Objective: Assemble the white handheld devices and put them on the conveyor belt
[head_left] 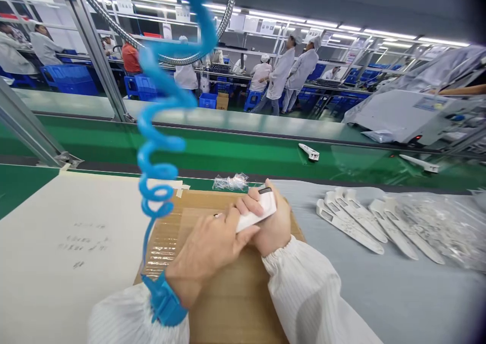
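Note:
Between my two hands is a white plastic housing [268, 205] with a dark grey patch at its upper end. My left hand [208, 248] closes around its lower part, fingers wrapped over it. My right hand [279, 225] grips the upper end from the far side. The fingers cover much of the housing. A blue antistatic wrist strap [167, 301] sits on my left wrist, joined to a coiled blue cord [157, 169]. Both hands are above a brown cardboard sheet [235, 296] with clear tape on it.
Several white plastic shells [349, 227] lie at right, beside a clear bag of small parts [436, 227]. Crumpled clear plastic [230, 182] rests beyond the cardboard. White devices [309, 152] lie on the green conveyor [235, 146]. A metal post [94, 50] rises at left; people work behind.

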`<state>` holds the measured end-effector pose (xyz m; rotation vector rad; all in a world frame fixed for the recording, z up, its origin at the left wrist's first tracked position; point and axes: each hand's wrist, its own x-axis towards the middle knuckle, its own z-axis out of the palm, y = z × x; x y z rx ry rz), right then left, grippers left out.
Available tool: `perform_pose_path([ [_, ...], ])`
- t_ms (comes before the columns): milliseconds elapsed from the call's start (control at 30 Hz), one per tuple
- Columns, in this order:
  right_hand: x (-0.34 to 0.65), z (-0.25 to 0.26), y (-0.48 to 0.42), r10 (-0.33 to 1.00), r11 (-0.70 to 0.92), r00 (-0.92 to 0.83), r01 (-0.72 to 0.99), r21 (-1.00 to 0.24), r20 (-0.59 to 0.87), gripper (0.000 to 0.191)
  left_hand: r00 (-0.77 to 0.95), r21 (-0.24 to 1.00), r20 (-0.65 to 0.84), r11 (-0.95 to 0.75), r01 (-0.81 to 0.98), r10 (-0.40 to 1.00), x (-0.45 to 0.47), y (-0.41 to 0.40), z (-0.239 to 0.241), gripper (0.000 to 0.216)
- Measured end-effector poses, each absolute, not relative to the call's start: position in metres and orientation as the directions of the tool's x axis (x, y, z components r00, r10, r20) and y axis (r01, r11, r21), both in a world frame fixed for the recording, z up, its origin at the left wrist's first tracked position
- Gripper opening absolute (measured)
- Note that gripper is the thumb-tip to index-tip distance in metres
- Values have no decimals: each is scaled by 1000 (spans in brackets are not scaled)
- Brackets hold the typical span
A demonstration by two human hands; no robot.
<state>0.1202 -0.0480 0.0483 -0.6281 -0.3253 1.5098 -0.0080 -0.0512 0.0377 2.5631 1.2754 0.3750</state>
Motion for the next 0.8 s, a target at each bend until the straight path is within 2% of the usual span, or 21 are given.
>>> perform_pose_path([
  [67, 120, 52, -50, 981, -76, 37, -828, -555, -189, 56, 605, 375, 96, -592, 714, 790, -12, -49, 41, 54],
  [133, 119, 52, -49, 979, -126, -5, -801, -585, -204, 52, 555, 394, 79, -538, 746, 828, -18, -44, 43, 58],
  [233, 116, 49, -45, 974, -189, -59, -751, -632, -221, 46, 457, 336, 59, -449, 828, 887, -24, -37, 43, 63],
  [367, 119, 46, -42, 956, -133, 72, -758, -639, -284, 60, 571, 342, 83, -561, 753, 817, -18, -44, 38, 60],
  [433, 125, 46, -42, 965, -131, 49, -757, -640, -256, 63, 590, 369, 102, -581, 725, 801, -15, -48, 36, 56],
  [533, 130, 47, -43, 989, -134, -54, -739, -661, -140, 53, 485, 387, 109, -486, 783, 868, -15, -47, 35, 58],
  [633, 127, 44, -46, 991, -116, -129, -687, -717, -37, 37, 297, 479, 258, -389, 787, 919, -19, -40, 34, 54],
  [700, 120, 39, -48, 987, -99, -163, -626, -773, 6, 35, 243, 552, 437, -471, 688, 866, -20, -39, 33, 53],
  [800, 107, 33, -52, 988, -99, -156, -592, -800, -7, 34, 262, 541, 588, -613, 576, 765, -16, -41, 31, 46],
])
